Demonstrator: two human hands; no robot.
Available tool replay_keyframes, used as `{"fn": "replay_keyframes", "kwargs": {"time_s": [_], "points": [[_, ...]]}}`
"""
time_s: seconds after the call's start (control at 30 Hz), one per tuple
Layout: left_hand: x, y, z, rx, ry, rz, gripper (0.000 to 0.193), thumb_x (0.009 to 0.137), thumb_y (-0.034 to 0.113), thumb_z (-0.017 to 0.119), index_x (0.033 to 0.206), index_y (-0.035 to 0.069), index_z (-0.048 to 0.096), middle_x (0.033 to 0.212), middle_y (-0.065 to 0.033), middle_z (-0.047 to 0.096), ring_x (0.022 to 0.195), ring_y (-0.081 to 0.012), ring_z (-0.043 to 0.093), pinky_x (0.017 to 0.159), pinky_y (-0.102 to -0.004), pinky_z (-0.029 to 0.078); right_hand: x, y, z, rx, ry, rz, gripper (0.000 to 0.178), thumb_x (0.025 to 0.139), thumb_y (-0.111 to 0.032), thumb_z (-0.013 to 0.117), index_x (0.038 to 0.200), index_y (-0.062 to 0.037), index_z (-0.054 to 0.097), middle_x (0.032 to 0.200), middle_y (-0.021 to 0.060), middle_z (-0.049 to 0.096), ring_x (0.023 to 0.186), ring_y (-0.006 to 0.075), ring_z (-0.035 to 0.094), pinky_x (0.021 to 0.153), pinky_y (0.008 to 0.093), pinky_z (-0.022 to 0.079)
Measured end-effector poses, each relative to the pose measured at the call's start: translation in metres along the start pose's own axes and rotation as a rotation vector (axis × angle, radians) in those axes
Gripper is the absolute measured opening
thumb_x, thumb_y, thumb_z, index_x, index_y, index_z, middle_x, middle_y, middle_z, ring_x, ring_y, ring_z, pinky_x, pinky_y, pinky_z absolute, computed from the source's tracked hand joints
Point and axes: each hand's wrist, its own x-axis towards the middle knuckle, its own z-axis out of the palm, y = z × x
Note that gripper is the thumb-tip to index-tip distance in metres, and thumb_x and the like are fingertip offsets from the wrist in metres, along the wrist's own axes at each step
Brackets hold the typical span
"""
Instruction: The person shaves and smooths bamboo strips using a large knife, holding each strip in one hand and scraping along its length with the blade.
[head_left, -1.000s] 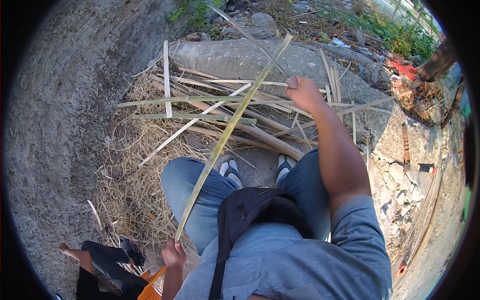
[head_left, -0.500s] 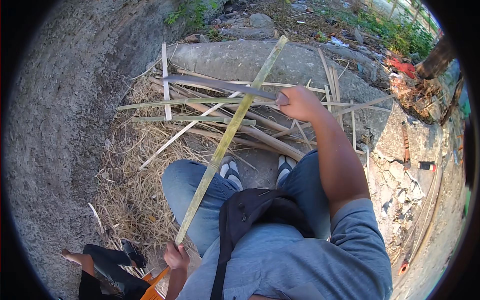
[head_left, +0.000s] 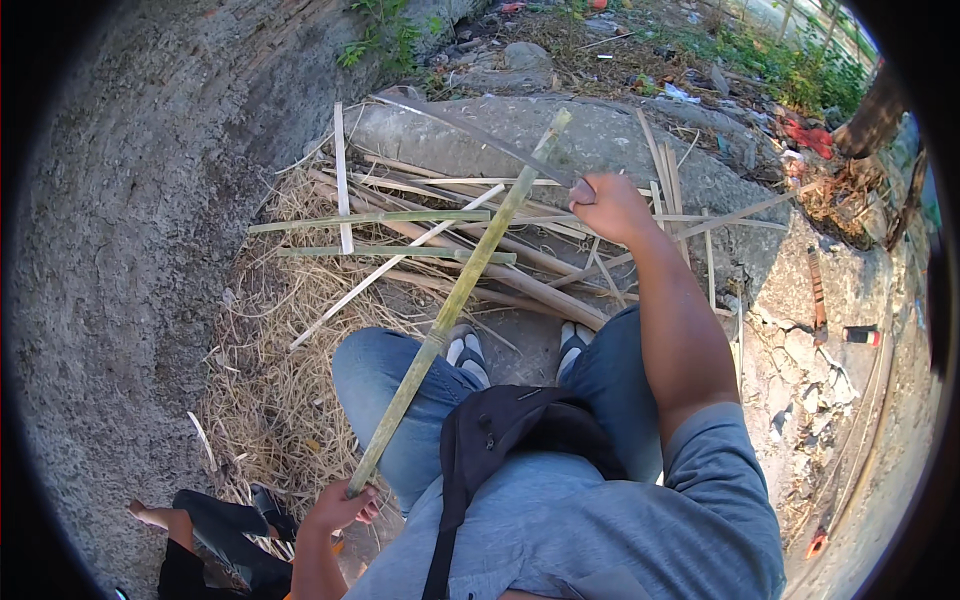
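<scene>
Two grips: right hand (head_left: 612, 208) clamped round a long knife (head_left: 475, 136), left hand (head_left: 338, 508) loosely closed on a bamboo strip (head_left: 455, 305) slanting over the left knee (head_left: 372, 368), where slack holding could let it twist.

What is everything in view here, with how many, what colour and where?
long strip: one, yellow-green, slanting across the centre
machete: one, grey blade, upper centre
shorter strips: two, green, left of centre
pale strips: several, cream, upper centre
poles: several, brown, upper centre
straw heap: one, tan, left
rough surface: one, grey, far left
plants: several, green, top
scrap: one, red, upper right
small object: one, black-and-red, right
another person: one, dark clothing, lower left
bag: one, black, lower centre
jeans: one pair, blue, lower centre
feet: two, white with dark straps, centre
left hand: one, bare, gripping the long strip
right hand: one, bare, holding the machete
</scene>
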Motion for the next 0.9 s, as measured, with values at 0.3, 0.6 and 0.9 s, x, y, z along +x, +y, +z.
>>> {"fn": "replay_keyframes", "kwargs": {"time_s": [0.3, 0.6, 0.9], "points": [[-0.025, -0.014, 0.027, 0.323, 0.5, 0.231, 0.026, 0.094, 0.029, 0.074, 0.093, 0.003, 0.072, 0.062, -0.0074, 0.057, 0.054, -0.0163, 0.052, 0.055, -0.0356, 0.043, -0.006, -0.01, -0.012, -0.001, -0.03, -0.063, 0.028, 0.083, -0.032, 0.074, 0.098, -0.0078, 0.073, 0.094, 0.0202, 0.072, 0.093, 0.0411, 0.069, 0.079, 0.0495, 0.053], [-0.026, -0.048, 0.023, 0.514, 0.932, 0.408, 0.042, 0.1, 0.038, 0.06, 0.079, 0.001, 0.058, 0.065, -0.018, 0.055, 0.062, -0.0398, 0.056, 0.058, -0.0482, 0.041, -0.018, -0.038, -0.015, 0.02, -0.102, -0.166, 0.028, 0.084, -0.033, 0.074, 0.096, -0.0077, 0.071, 0.09, 0.019, 0.072, 0.088, 0.0423, 0.068, 0.076, 0.0492, 0.053], [-0.004, -0.04, 0.058, 0.496, 0.876, 0.495, 0.048, 0.104, 0.042, 0.052, 0.076, 0.002, 0.052, 0.066, -0.0211, 0.053, 0.065, -0.0448, 0.056, 0.059, -0.0526, 0.04, -0.034, -0.066, 0.01, -0.056, -0.241, -0.443, 0.021, 0.08, -0.029, 0.075, 0.088, -0.0103, 0.07, 0.079, 0.0166, 0.069, 0.081, 0.0403, 0.068, 0.07, 0.0505, 0.051]]}}
